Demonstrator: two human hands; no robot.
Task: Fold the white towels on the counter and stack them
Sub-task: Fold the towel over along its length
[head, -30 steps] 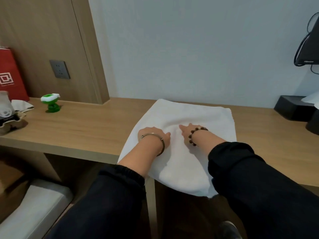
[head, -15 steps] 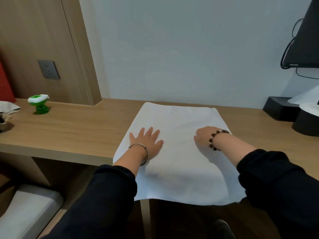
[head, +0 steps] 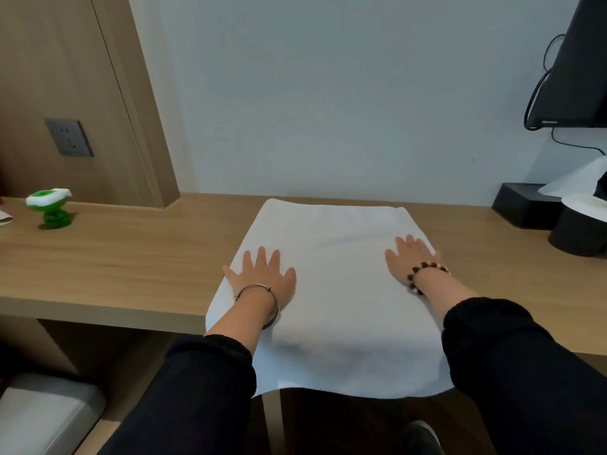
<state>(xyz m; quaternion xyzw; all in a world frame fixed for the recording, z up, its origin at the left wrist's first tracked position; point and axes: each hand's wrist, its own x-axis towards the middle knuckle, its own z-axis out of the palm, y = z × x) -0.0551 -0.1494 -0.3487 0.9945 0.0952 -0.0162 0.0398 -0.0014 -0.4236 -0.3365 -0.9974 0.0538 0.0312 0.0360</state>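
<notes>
White towel [head: 341, 290] lies flat & smooth on wooden counter [head: 115, 257], front edge overhanging. Left hand [head: 262, 277] & right hand [head: 410, 257] press it, palms down, fingers spread.

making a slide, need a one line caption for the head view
Both hands, left hand and right hand, pressed flat on a white towel overhanging the wooden counter.
</notes>
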